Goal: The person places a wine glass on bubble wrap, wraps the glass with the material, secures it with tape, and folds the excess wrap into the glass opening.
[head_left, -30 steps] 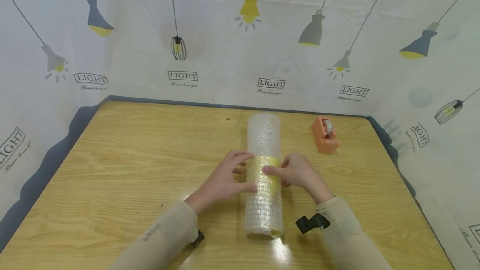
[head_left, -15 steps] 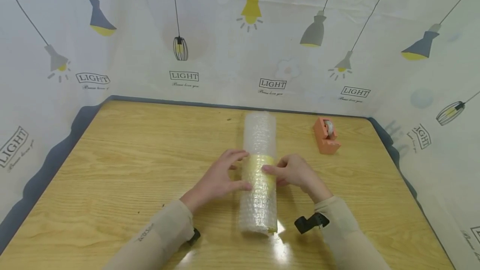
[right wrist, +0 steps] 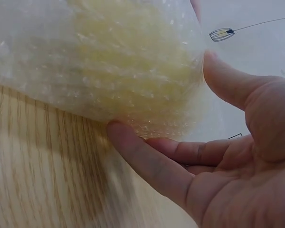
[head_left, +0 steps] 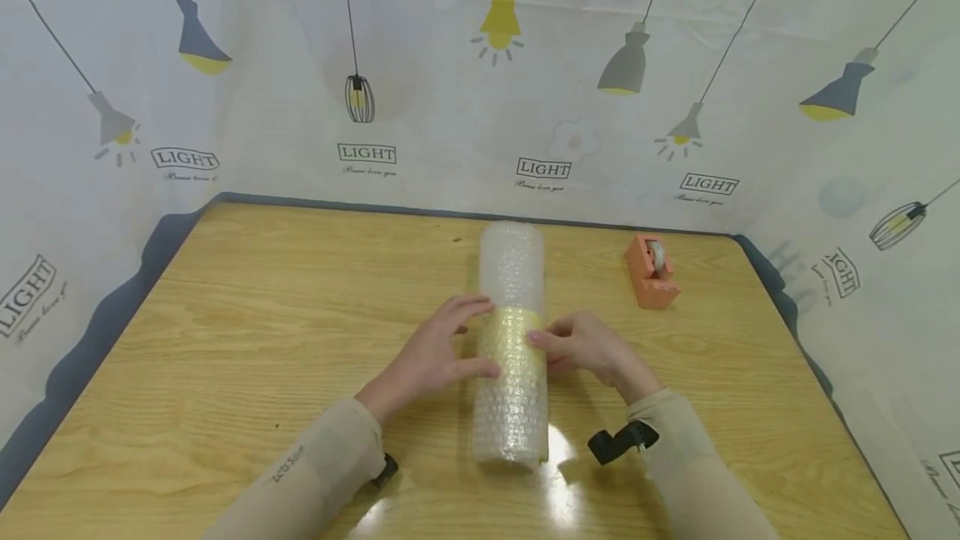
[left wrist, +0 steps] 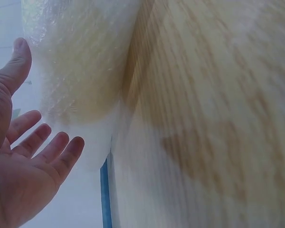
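Observation:
A roll of clear bubble wrap [head_left: 512, 265] lies lengthwise on the wooden table, with something yellow showing through its middle. My left hand [head_left: 431, 357] is at its left side, fingers spread and mostly straight. In the left wrist view the left palm faces the bubble wrap [left wrist: 80, 61], its fingers beside the surface; contact is hard to tell. From the right, my right hand [head_left: 592, 348] holds the roll, thumb on top. The right wrist view shows the right hand's fingers [right wrist: 152, 164] under the lower side of the wrap [right wrist: 133, 61] and the thumb against its other side.
An orange tape dispenser [head_left: 651, 272] with a roll of tape stands at the back right of the table [head_left: 300, 298]. Behind and at the sides hangs a pale cloth [head_left: 427, 107] printed with lamps. Each wrist wears a black strap.
The bubble wrap roll has turned and shifted slightly to the left. My left hand has moved a little left with it, while the right hand stays near the same spot.

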Tool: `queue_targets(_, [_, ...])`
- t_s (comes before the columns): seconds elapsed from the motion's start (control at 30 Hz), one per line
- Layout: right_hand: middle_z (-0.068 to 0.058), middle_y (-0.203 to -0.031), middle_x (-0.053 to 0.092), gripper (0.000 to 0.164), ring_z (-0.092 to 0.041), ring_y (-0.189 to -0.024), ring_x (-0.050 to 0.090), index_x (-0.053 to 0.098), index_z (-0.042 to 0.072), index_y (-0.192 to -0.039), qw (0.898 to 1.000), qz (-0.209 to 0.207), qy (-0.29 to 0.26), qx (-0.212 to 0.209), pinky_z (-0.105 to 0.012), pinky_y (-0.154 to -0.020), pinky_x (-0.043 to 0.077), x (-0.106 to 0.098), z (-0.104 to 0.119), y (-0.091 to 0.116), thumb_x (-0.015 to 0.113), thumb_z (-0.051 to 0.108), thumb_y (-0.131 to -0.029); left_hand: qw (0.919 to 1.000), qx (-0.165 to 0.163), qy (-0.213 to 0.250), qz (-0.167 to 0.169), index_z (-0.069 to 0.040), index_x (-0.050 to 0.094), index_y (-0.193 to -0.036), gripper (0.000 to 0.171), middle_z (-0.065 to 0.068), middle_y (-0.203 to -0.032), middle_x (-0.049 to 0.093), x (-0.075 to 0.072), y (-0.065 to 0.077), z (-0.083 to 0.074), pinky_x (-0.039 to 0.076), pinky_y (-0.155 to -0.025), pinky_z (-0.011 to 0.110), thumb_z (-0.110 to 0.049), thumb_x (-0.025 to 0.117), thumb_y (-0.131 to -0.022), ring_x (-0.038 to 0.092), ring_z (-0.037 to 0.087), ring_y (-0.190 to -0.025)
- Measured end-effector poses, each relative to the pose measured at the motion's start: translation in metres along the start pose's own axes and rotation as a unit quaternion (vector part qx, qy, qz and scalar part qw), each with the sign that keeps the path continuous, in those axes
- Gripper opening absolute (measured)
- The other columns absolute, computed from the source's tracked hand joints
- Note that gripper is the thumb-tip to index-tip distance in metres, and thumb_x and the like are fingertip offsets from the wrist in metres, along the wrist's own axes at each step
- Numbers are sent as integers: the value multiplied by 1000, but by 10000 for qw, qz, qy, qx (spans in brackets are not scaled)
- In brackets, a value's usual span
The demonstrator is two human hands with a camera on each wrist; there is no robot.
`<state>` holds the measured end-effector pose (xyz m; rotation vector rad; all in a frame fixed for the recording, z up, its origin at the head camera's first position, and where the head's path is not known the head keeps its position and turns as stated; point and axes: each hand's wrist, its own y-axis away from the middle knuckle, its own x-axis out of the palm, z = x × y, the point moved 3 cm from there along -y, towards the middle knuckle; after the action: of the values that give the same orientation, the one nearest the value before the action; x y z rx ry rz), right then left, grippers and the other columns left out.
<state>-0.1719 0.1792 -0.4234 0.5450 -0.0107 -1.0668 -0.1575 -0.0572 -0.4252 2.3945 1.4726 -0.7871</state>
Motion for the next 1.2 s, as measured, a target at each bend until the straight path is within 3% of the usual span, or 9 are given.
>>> queue_targets(0.17, [-30,-121,66,47,-32,-103,71,58,-20,-127,9995,281,-76,-132,-47,-95,60,1,-1,-2,61,21,-105,9995,213,-219,-114,-8,52,-150,90,7,-157,46,0,-1,-2,50,-110,47,-35,93,-74,50,30,-139])
queue_targets(0.43, [-25,-121,70,47,-30,-100,74,64,-12,-128,9955,-48,951,21,-47,-95,60,-2,4,3,62,28,-105,9981,282,-493,-237,-9,53,-149,91,5,-156,47,5,-4,-6,36,-121,52,-38,93,-73,42,29,-146])
queue_targets(0.57, [-18,-112,74,45,-27,-92,73,71,-6,-122,9837,-394,1753,-26,-44,-87,60,-5,9,8,65,34,-103,9980,261,-540,-212,-10,52,-150,90,4,-157,46,8,-5,-7,34,-122,52,-39,92,-75,40,29,-147])
queue_targets(0.67, [-16,-104,75,42,-25,-84,72,73,-4,-115,9696,-591,2364,-221,-41,-79,59,-6,14,10,66,36,-102,9979,240,-559,-210,-11,51,-151,90,4,-158,45,11,-5,-8,34,-122,53,-39,92,-75,39,29,-148])
queue_targets(0.77, [-17,-105,74,40,-26,-86,70,73,-3,-112,9560,-799,2787,-437,-44,-79,59,-6,18,14,67,35,-101,9976,255,-605,-235,-11,51,-151,90,4,-158,45,13,-6,-8,34,-121,54,-40,91,-75,39,30,-148])
queue_targets(0.9, [-17,-106,74,36,-29,-95,69,73,-2,-110,9437,-1151,3033,-649,-46,-82,59,-6,25,19,69,31,-99,9973,277,-642,-235,-12,51,-151,90,4,-158,45,15,-9,-10,34,-121,52,-41,91,-76,39,28,-147])
queue_targets(1.07, [-16,-102,74,33,-28,-91,70,72,-3,-111,9400,-1360,3036,-750,-43,-77,60,-3,34,24,69,27,-99,9974,304,-606,-252,-12,52,-150,90,3,-158,45,18,-11,-13,36,-120,51,-41,92,-75,41,27,-145])
queue_targets(1.2, [-17,-103,74,37,-30,-94,69,73,-3,-107,9325,-1441,3232,-721,-47,-83,59,0,40,26,69,33,-98,9969,280,-692,-234,-14,52,-150,90,1,-157,45,22,-14,-15,37,-120,49,-42,92,-75,41,25,-144])
